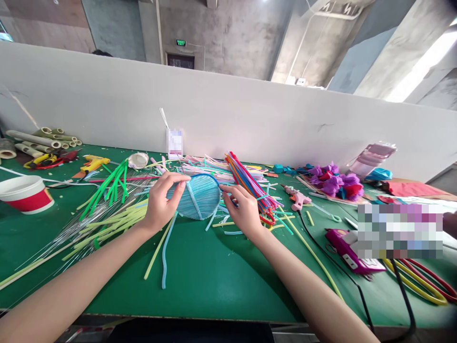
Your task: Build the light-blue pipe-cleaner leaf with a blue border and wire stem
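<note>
A round, flat blue disc [209, 197], apparently made of pipe cleaners laid side by side, is held upright over the table. A paler strip slants across its face, and a darker blue rim runs along its top. My left hand [160, 200] pinches the disc's left edge between thumb and fingers. At the right edge, my right hand [246, 212] has thumb and forefinger closed on the rim; the exact contact is partly hidden. A loose light-blue pipe cleaner [164, 259] lies on the table below my left hand.
Bundles of green pipe cleaners [116, 183], yellow ones [114, 224] and multicoloured ones [250, 183] surround the hands. A yellow glue gun [93, 163] and a paper cup [26, 194] are left. Right are a pink glue gun [298, 197], its black cable, and purple flowers [333, 181].
</note>
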`<state>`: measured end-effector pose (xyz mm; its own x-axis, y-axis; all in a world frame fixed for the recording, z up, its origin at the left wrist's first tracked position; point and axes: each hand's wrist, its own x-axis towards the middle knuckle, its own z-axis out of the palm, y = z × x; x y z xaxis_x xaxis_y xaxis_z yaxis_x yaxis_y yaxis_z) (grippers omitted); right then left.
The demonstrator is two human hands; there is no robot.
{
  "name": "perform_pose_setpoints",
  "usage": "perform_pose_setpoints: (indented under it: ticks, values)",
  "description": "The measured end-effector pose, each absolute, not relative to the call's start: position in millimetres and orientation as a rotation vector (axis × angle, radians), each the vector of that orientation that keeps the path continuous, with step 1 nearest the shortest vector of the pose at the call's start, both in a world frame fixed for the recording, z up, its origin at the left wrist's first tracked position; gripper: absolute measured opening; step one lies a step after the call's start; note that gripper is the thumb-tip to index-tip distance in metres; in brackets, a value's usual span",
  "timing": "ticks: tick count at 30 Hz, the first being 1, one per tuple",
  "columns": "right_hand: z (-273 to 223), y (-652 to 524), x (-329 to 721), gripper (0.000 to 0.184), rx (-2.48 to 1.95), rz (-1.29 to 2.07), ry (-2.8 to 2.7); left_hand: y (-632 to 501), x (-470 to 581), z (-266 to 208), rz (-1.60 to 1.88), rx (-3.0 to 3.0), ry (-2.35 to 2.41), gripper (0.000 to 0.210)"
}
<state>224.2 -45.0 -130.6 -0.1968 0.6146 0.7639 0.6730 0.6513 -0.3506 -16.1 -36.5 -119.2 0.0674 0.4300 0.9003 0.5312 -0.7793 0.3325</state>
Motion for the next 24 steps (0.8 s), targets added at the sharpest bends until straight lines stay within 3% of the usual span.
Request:
perform_pose_setpoints:
  ticks: [24]
  values:
    - [-134.0,-43.3,225.0,0.028,-1.025,-0.062,-1.887,-38.7,-15.6,-118.2,-1.817,-2.235,-1.008,0.015]
